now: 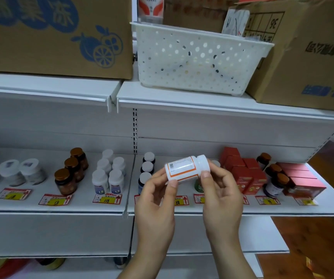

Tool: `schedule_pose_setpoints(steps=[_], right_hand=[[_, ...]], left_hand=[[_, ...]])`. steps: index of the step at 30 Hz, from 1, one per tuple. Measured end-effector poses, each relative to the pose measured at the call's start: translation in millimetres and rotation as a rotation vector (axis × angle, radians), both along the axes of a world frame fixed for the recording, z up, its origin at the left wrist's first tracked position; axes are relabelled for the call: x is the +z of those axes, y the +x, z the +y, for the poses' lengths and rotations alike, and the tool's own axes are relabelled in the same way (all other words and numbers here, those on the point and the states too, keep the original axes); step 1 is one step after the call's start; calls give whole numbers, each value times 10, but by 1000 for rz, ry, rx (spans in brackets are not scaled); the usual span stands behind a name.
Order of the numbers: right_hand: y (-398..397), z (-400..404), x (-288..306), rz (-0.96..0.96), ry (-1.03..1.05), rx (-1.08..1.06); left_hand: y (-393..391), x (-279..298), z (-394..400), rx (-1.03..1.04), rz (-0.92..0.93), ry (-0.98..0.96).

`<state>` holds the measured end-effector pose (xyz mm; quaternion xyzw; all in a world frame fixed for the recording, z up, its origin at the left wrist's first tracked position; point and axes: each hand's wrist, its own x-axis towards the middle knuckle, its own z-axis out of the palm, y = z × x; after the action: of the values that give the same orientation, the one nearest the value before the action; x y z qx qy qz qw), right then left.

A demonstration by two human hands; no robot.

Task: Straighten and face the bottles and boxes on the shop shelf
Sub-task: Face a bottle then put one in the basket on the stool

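A white pill bottle (184,167) with an orange-bordered label lies on its side in the air in front of the middle shelf (85,206). My left hand (156,198) pinches its base end and my right hand (220,190) holds its white cap end. Behind the hands stand dark bottles with white caps (147,168), and a green-labelled bottle (198,186) is partly hidden. Red boxes (242,170) stand in rows to the right.
White bottles (109,174), amber bottles with brown caps (71,170) and flat white jars (19,170) stand to the left. Price tags (106,199) line the shelf front. On the upper shelf sit a white perforated basket (198,61) and cardboard cartons (51,35).
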<state>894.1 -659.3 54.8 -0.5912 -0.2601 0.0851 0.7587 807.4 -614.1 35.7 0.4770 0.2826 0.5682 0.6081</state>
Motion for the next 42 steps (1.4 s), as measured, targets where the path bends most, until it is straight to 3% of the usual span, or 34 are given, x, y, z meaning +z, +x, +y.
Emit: schedule_pose_setpoints(steps=[14, 19, 23, 42], right_hand=[[224, -79, -8, -28, -4, 59], [260, -39, -38, -4, -23, 37], [258, -33, -43, 5, 0, 130], [356, 41, 8, 27, 33, 95]], left_hand=[[180, 160, -73, 117, 40, 13], [213, 128, -77, 61, 33, 28], [229, 101, -54, 111, 33, -12], [289, 73, 59, 116, 231, 42]])
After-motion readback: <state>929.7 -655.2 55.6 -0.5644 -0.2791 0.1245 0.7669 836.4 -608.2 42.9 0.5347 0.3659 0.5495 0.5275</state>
